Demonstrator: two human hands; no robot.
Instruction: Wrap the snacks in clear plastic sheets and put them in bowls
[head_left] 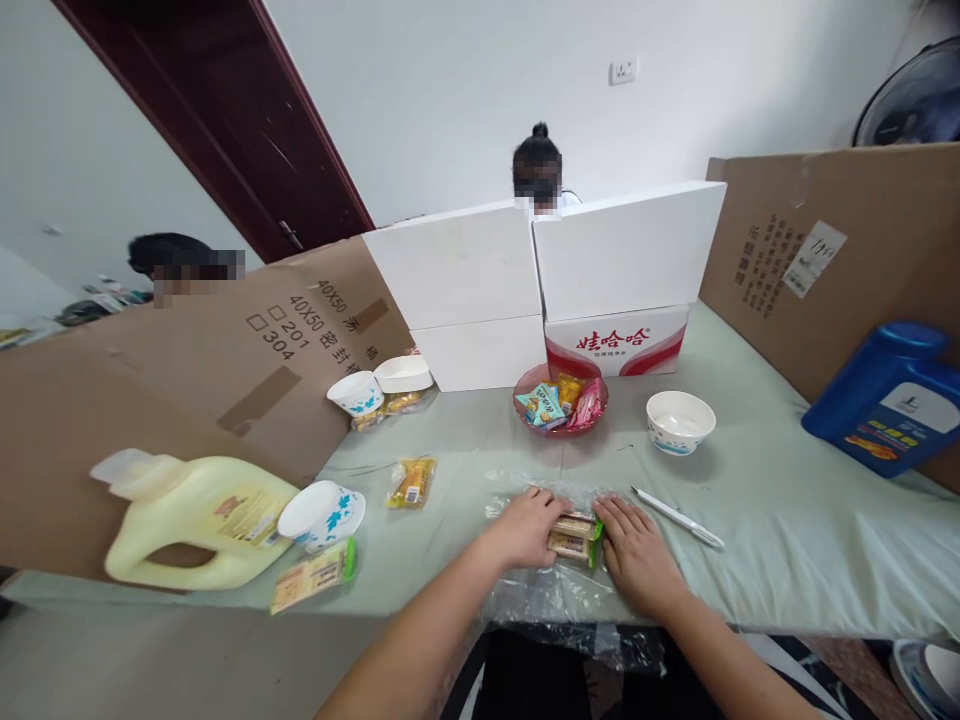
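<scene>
Several cracker packets (574, 546) with green ends lie stacked side by side at the front of the table, on a crumpled clear plastic bag (551, 594). My left hand (529, 528) is palm down, its fingers curled over the left ends of the packets. Against their green right ends rests my right hand (637, 550), flat, with fingers stretched out. The undersides of both hands and part of the packets are hidden. A white pen (679, 518) lies just beyond my right hand.
Behind stand a red glass bowl (561, 432) of wrapped snacks and a white bowl (681, 420). White boxes (480, 355) and cardboard panels wall the table. At left are a yellow jug (247, 500), a tipped bowl (319, 515) and snack packets; at right, a blue bottle (885, 400). Two people sit beyond.
</scene>
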